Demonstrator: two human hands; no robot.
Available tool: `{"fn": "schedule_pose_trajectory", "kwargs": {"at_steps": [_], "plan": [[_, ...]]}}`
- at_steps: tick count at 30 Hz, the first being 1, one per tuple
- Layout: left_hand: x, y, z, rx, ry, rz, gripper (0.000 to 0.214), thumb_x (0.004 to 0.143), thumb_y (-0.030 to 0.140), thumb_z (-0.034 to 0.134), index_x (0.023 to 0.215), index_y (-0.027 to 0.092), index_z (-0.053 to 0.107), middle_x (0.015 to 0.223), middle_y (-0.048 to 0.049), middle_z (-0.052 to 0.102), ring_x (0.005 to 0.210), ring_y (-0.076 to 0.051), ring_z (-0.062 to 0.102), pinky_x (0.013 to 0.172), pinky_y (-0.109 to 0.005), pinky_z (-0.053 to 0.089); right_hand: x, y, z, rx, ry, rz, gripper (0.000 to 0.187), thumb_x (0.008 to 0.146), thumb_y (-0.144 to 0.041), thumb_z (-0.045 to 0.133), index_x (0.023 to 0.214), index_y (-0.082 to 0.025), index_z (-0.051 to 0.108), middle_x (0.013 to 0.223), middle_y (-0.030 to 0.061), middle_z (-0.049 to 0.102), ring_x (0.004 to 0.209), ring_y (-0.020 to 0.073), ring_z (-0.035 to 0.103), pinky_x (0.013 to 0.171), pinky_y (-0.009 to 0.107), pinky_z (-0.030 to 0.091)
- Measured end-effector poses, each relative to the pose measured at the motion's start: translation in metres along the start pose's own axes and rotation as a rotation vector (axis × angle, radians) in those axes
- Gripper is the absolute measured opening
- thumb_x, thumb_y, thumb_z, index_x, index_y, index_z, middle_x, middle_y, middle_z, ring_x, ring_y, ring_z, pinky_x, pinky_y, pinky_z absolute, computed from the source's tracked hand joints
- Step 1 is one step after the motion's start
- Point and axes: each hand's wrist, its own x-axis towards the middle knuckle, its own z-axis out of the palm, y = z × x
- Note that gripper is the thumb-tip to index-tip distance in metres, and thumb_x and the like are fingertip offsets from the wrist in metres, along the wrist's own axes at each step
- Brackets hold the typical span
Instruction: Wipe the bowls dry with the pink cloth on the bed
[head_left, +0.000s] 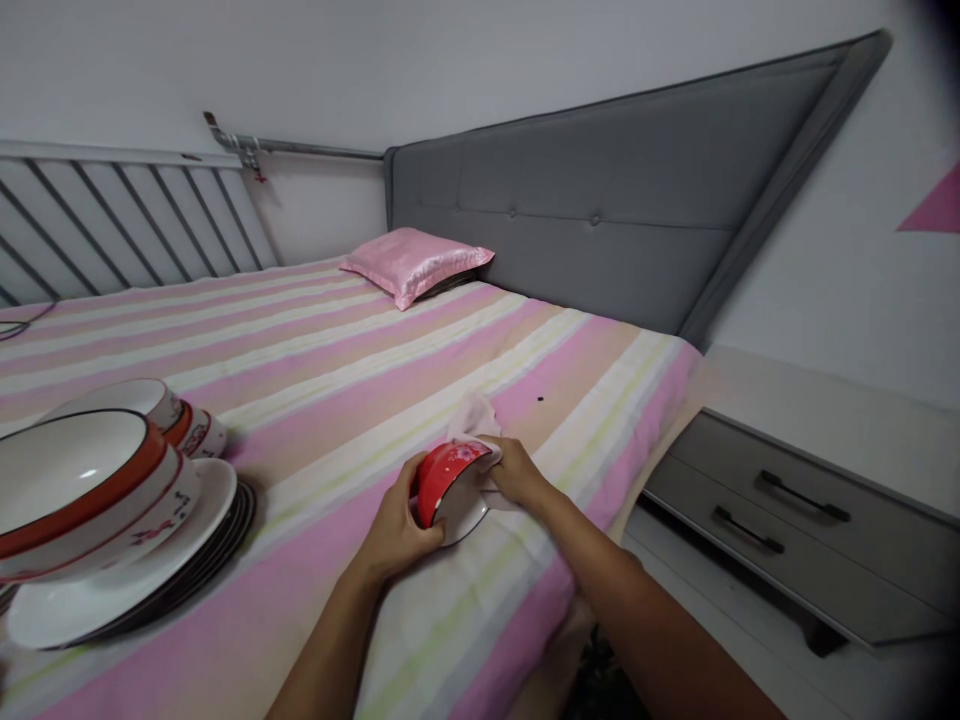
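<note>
A small red bowl [450, 468] with a flower pattern and a white inside is tilted on its side just above the striped bed. My left hand [401, 525] grips its near left rim, thumb inside and fingers around the outside. At the opposite rim, my right hand [514, 470] is closed on a thin whitish cloth [474, 415] and presses it against the bowl. Part of the cloth spreads out behind and below the bowl. The right fingertips are hidden by cloth and bowl.
To the left, large bowls [90, 500] stand on a stack of plates [217, 510] on the bedsheet [315, 420]. A pink pillow [416, 262] lies by the grey headboard [555, 240]. A drawer cabinet [795, 520] stands right of the bed; a metal railing [127, 220] is at far left.
</note>
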Motion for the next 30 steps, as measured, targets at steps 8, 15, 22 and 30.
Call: {"fn": "schedule_pose_trajectory", "kwargs": {"at_steps": [8, 15, 22, 30], "plan": [[0.001, -0.011, -0.004, -0.06, -0.02, 0.019, 0.077, 0.058, 0.017, 0.061, 0.131, 0.017, 0.036, 0.136, -0.0154, 0.047, 0.126, -0.031, 0.045, 0.102, -0.044, 0.041, -0.003, 0.01, 0.012, -0.029, 0.084, 0.046, 0.03, 0.076, -0.016, 0.047, 0.092, -0.017, 0.073, 0.091, 0.0038, 0.075, 0.08, 0.0216, 0.068, 0.072, 0.028, 0.051], [0.0, -0.009, -0.003, -0.1, 0.02, 0.059, 0.075, 0.065, 0.035, 0.072, 0.129, 0.018, 0.038, 0.131, -0.0155, 0.05, 0.121, -0.032, 0.049, 0.101, -0.045, 0.04, -0.015, -0.027, 0.005, -0.413, 0.145, -0.048, 0.058, 0.065, -0.003, 0.052, 0.119, -0.022, 0.064, 0.108, 0.0054, 0.072, 0.093, 0.023, 0.068, 0.079, 0.029, 0.05], [-0.001, 0.008, -0.005, -0.063, 0.054, 0.073, 0.056, 0.069, 0.037, 0.065, 0.118, 0.018, 0.045, 0.111, -0.008, 0.058, 0.102, -0.027, 0.055, 0.09, -0.039, 0.044, -0.024, -0.061, 0.02, -0.707, 0.183, -0.381, 0.035, 0.084, -0.009, 0.049, 0.115, -0.015, 0.062, 0.106, 0.0095, 0.071, 0.093, 0.0202, 0.067, 0.076, 0.026, 0.051], [-0.001, 0.008, -0.008, 0.069, 0.091, 0.075, 0.051, 0.057, 0.021, 0.051, 0.108, 0.018, 0.047, 0.095, -0.0036, 0.059, 0.086, -0.023, 0.055, 0.078, -0.035, 0.045, -0.023, -0.057, 0.024, -0.602, 0.133, -0.33, 0.042, 0.081, -0.005, 0.045, 0.117, -0.02, 0.06, 0.108, 0.008, 0.07, 0.101, 0.021, 0.065, 0.08, 0.027, 0.05]]}}
